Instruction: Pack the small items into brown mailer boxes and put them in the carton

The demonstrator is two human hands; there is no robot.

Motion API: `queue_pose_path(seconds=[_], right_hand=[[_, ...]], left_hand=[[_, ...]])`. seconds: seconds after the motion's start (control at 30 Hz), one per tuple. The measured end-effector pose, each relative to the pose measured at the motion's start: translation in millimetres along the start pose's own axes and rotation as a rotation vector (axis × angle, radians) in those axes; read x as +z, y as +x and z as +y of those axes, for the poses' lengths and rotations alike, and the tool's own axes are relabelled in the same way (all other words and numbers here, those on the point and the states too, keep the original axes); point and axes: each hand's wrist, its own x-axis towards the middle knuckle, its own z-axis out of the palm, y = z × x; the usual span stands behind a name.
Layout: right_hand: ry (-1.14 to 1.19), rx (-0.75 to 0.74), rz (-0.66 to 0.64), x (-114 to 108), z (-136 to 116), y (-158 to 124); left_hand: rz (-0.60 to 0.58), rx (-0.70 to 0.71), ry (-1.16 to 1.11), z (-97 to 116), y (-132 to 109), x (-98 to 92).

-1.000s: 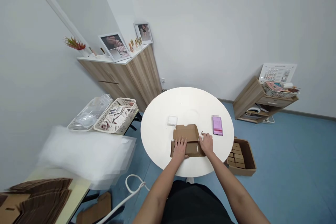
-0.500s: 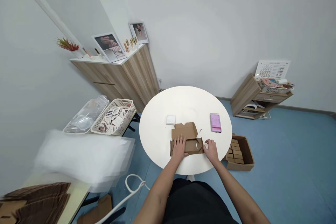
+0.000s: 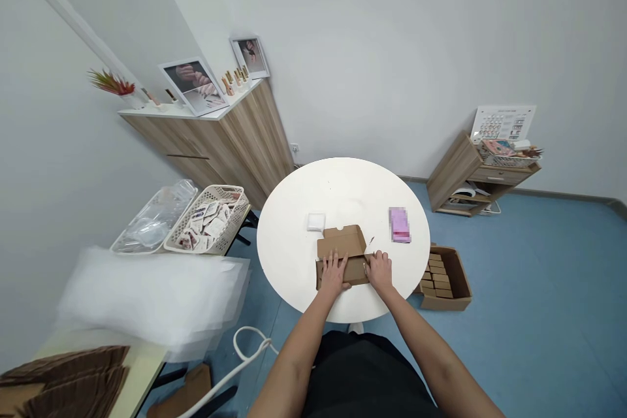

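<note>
On the white round table [image 3: 287,255] lies a partly folded brown cardboard box [image 3: 341,243], its lid part spread away from me. My left hand [image 3: 334,274] rests flat on the box's near left part, fingers spread. At the right end of the box, my right hand [image 3: 379,270] has its fingers bent around the side flap; the fingertips press inward. A small white square packet [image 3: 316,222] sits just beyond the box on the left. To the right lies a pink-purple packet [image 3: 400,225], blurred by pixels.
Right of the table, an open carton [image 3: 458,277] on the floor holds several small brown boxes. At left stand a white basket of cards [image 3: 208,219], a basket of clear plastic [image 3: 157,219], white sheets [image 3: 157,294] and stacked flat cardboard [image 3: 68,382]. A white hose [image 3: 235,366] hangs nearby.
My right hand has moved left and inward over the box's right end, bringing the side flap in. My left hand stays on the box. The view has shifted slightly.
</note>
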Motion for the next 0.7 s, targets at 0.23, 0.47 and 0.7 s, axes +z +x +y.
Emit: queue_pose_path(seconds=[0.23,0.47,0.7], right_hand=[[0.009,-0.041,-0.037,-1.3,-2.9,-4.4],[-0.024,0.030,-0.197,-3.8,15.3,-21.4],[0.003,0.032,-0.201,-0.4,-2.4,-15.4]], left_hand=[[0.013,0.009,-0.003,-1.0,-0.2,1.7],[0.008,-0.008,0.000,0.6,-1.4,-0.4],[0.017,-0.009,-0.016,1.4,-3.2,1.8]])
